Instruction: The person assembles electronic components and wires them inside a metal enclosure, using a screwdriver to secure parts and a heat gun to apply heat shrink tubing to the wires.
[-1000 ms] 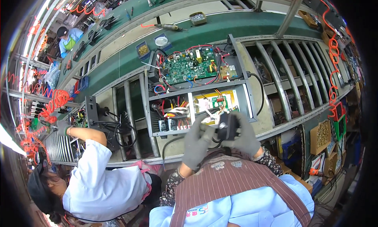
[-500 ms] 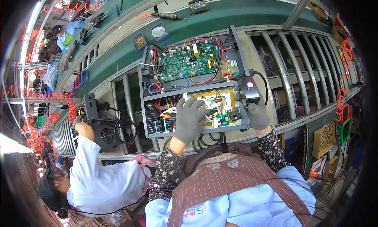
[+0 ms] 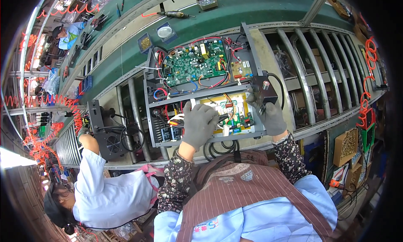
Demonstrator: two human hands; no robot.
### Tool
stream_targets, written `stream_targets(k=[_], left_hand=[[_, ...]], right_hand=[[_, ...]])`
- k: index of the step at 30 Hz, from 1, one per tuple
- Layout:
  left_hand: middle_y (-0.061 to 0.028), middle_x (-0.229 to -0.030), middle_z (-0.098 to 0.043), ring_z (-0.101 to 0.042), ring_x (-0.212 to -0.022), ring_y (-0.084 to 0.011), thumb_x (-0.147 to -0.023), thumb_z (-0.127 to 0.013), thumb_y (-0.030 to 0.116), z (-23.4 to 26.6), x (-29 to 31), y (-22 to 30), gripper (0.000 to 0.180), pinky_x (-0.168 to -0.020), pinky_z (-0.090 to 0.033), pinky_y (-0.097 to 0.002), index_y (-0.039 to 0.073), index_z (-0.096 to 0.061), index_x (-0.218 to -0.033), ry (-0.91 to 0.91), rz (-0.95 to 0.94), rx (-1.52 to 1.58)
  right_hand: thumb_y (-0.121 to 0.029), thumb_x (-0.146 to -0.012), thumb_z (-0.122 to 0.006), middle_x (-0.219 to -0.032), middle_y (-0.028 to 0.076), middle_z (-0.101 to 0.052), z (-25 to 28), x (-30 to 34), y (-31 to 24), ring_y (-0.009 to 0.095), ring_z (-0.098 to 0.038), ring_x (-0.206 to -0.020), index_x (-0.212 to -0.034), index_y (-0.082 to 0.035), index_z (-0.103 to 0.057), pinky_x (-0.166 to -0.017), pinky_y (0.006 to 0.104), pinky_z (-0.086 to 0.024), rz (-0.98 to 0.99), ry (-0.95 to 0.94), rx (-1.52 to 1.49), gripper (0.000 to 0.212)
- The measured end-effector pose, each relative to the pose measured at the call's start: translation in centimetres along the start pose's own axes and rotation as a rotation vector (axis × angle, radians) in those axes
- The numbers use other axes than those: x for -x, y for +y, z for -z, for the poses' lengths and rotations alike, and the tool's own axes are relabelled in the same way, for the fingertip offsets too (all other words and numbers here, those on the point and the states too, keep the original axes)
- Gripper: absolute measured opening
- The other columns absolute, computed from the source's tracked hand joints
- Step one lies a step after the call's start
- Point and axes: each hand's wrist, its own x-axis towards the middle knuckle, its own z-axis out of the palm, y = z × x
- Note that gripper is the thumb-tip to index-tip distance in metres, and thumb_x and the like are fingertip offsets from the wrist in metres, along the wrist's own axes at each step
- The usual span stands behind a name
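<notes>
An open dark grey metal chassis (image 3: pixel 147 95) lies before me, with a large green circuit board (image 3: pixel 197 63) in its far half. In the near half, a smaller board (image 3: pixel 236 121) sits beside a yellow-edged plate. My left hand (image 3: pixel 198 125), in a grey glove, bends over a wire bundle (image 3: pixel 176 119) there. White and coloured wires emerge at its left; its fingertips are partly hidden. At the chassis' right end, my gloved right hand (image 3: pixel 273 121) grips a small dark end panel (image 3: pixel 267 90) with a round metal fitting. A black cable (image 3: pixel 282 88) loops from that panel.
The chassis rests on a roller conveyor (image 3: pixel 305 69). Beyond runs a green belt (image 3: pixel 235 15) with a power screwdriver (image 3: pixel 178 14), a tray of brass-coloured parts (image 3: pixel 145 43) and a box of screws (image 3: pixel 206 1). A co-worker (image 3: pixel 113 195) at left handles another dark unit (image 3: pixel 111 141).
The dark end panel has tilted under my right hand, its face now looking darker. My left hand has shifted slightly left, still over the wires.
</notes>
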Motion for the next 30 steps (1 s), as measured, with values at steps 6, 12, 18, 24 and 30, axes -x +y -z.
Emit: stream_targets(k=[6, 12, 18, 24, 30], left_hand=[[-0.0010, -0.069, -0.059, -0.055, -0.080, -0.0193, -0.070, -0.059, 0.020, -0.4, -1.6, 0.3, 0.006, -0.087, -0.026, -0.0462, 0.017, -0.063, -0.071, -0.227, 0.086, -0.195], [-0.0033, -0.070, -0.061, -0.055, -0.083, -0.0210, -0.067, -0.059, 0.033, 0.0, -4.2, 1.0, 0.016, -0.088, -0.025, -0.0451, 0.019, -0.066, -0.071, -0.653, 0.251, -0.332], [-0.0059, -0.070, -0.062, -0.057, -0.079, -0.0240, -0.067, -0.059, 0.032, -1.2, -4.6, 1.2, 0.017, -0.089, -0.024, -0.0467, 0.020, -0.067, -0.076, -0.749, 0.227, -0.443], [-0.0038, -0.072, -0.063, -0.059, -0.076, -0.0224, -0.069, -0.059, 0.029, -1.4, -4.3, 0.8, 0.014, -0.089, -0.024, -0.0480, 0.021, -0.067, -0.077, -0.738, 0.179, -0.378], [-0.0025, -0.074, -0.064, -0.058, -0.076, -0.0217, -0.068, -0.059, 0.028, 0.5, -4.5, 0.5, 0.015, -0.085, -0.027, -0.0418, 0.021, -0.067, -0.079, -0.729, 0.190, -0.169]], right_hand=[[-0.046, -0.063, -0.070, -0.109, 0.007, -0.050, -0.1, 0.0, 0.0, 0.014, -0.053, -0.094, -0.121, -0.002, -0.037, -0.086, 0.0305, -0.040, 0.009, -0.004, -0.031, 0.080], [-0.046, -0.062, -0.071, -0.109, 0.007, -0.050, -0.4, 0.0, -0.3, 0.015, -0.052, -0.096, -0.122, -0.002, -0.036, -0.086, 0.0309, -0.041, -0.009, 0.015, -0.012, 0.083], [-0.047, -0.060, -0.072, -0.108, 0.007, -0.050, -0.6, 0.0, -0.3, 0.015, -0.051, -0.096, -0.122, -0.002, -0.036, -0.086, 0.0304, -0.041, 0.007, 0.010, 0.003, 0.085], [-0.045, -0.060, -0.073, -0.107, 0.007, -0.050, -0.8, 0.2, -0.6, 0.015, -0.050, -0.095, -0.121, -0.002, -0.036, -0.086, 0.0301, -0.040, -0.009, 0.024, 0.005, 0.084], [-0.045, -0.059, -0.073, -0.107, 0.006, -0.050, -0.9, 0.1, -0.6, 0.015, -0.050, -0.095, -0.121, -0.002, -0.036, -0.086, 0.0302, -0.039, -0.015, 0.019, 0.023, 0.084]])
